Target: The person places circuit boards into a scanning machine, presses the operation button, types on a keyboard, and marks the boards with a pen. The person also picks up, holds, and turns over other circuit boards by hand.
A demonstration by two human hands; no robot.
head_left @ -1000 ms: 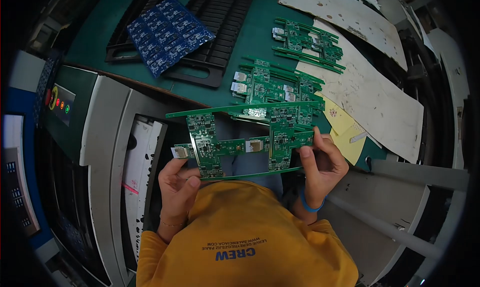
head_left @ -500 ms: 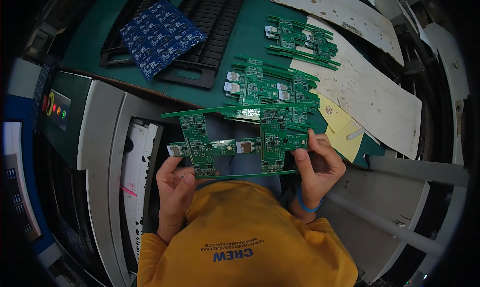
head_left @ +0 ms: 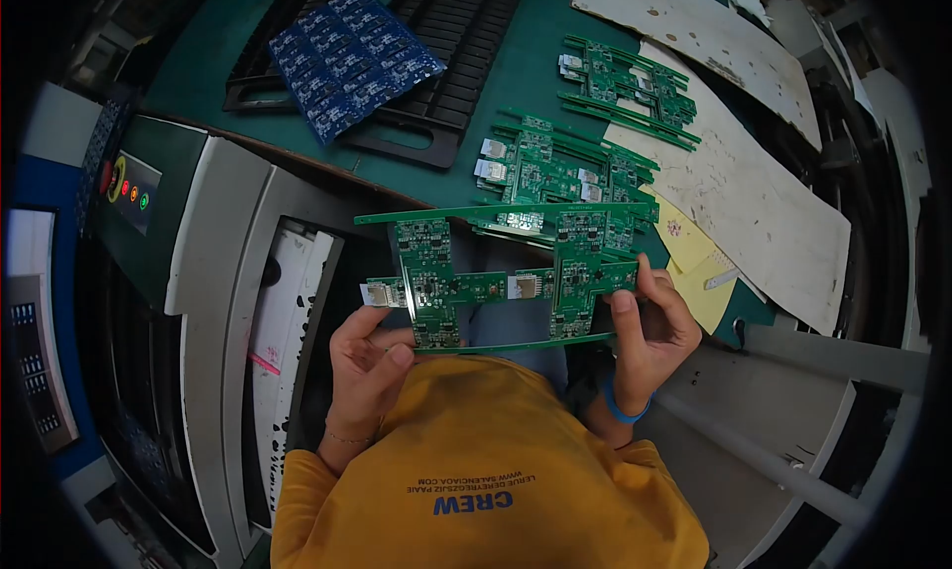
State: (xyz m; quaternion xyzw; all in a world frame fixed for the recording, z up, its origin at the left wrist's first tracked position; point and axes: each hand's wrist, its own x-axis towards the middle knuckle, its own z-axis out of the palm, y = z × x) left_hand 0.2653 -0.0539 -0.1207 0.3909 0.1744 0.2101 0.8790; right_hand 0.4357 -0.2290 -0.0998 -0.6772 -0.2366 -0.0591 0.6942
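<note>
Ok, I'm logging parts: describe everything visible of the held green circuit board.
The green circuit board is an open frame: two long rails joined by two sections carrying small dark components and two whitish connectors. Glossy and rigid-looking, it is held over the lap, left hand at lower left, right hand at right end.

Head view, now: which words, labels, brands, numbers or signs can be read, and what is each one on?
"CREW", upside down, on the yellow shirt.
"WWW." and ".COM", the ends of a small line on that shirt; its middle is unclear.
Another small line there: too unclear to quote.
Markings on the green circuit board, yellow paper and control panel: too small or blurred.
</note>
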